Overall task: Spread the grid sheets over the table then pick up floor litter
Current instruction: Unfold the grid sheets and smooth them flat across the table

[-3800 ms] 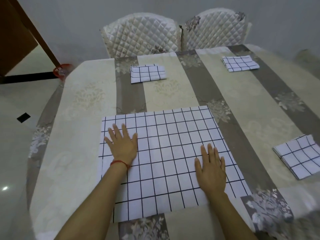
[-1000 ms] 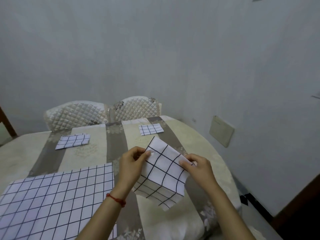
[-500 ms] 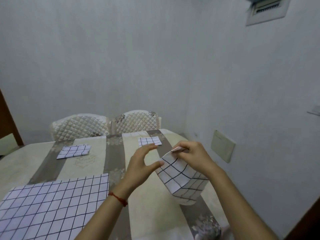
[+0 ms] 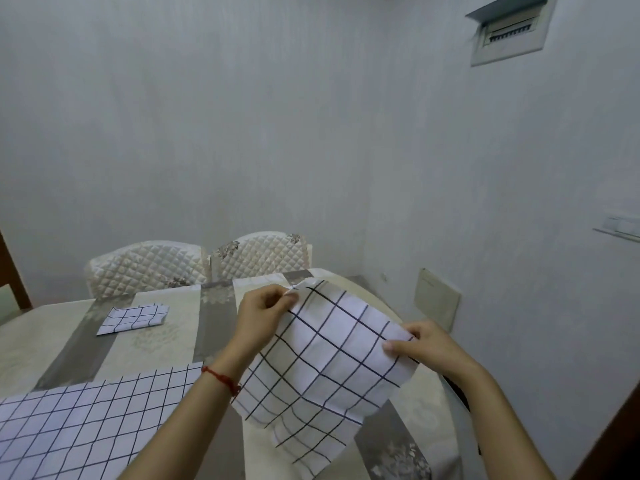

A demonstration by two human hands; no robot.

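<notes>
A white grid sheet (image 4: 329, 372) hangs partly unfolded in the air above the table's right end. My left hand (image 4: 263, 317) pinches its upper left corner. My right hand (image 4: 426, 348) pinches its right corner. The sheet's lower part still droops in folds. One grid sheet (image 4: 86, 420) lies spread flat on the table (image 4: 156, 344) at the lower left. Another one, a folded grid sheet (image 4: 133, 319), rests further back near the chairs. No floor litter is in view.
Two quilted chairs (image 4: 149, 268) stand behind the table against the grey wall. A beige wall panel (image 4: 437, 299) sits low on the right wall, and a vent box (image 4: 509, 31) is high up. A dark wooden edge shows at the lower right.
Both hands went from pressing the flat sheet to lifting a folded one. In the last second it has opened out wider, and my left hand has taken a corner again.
</notes>
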